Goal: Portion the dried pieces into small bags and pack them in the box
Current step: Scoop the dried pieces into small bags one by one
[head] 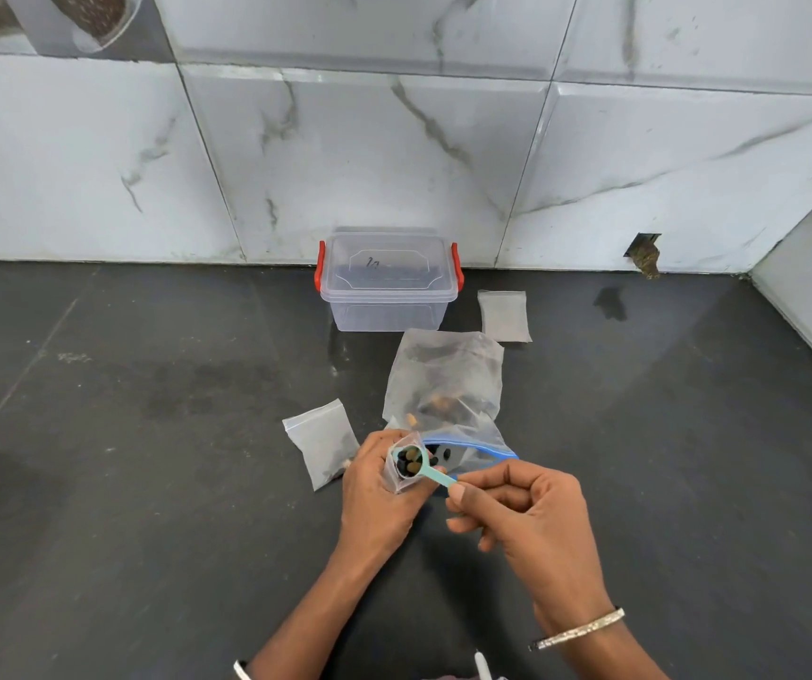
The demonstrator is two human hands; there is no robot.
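Both hands are busy at the middle of the dark desk point(149, 483): the left hand point(374, 493) is wrapped around a small bag point(400, 478), squeezing its sides so the mouth gapes upward, and the right hand point(526, 512) pinches the handle of a teal scoop point(418, 466) between thumb and fingertips. That scoop's bowl sits right over the bag's opening, a few dried pieces point(409, 466) in it, dark and tan — held level, I'd say, so nothing rolls off before the tip-in.

Just behind the hands, at 12 o'clock, lies the big supply bag point(443, 380), its blue-zipped mouth turned toward the person, close enough for a short dip and return. At 10 o'clock from the hands a small bag on the left point(323, 441) lies flat; it looks to hold something dark, likely a finished portion set aside. Further off at 1 o'clock another flat small bag point(504, 316) waits, seemingly empty.

Farthest out, at 12 o'clock against the marble-tiled wall point(394, 154), stands the clear box point(387, 287), its lid on and its red latches at the sides — packing looks not yet begun.
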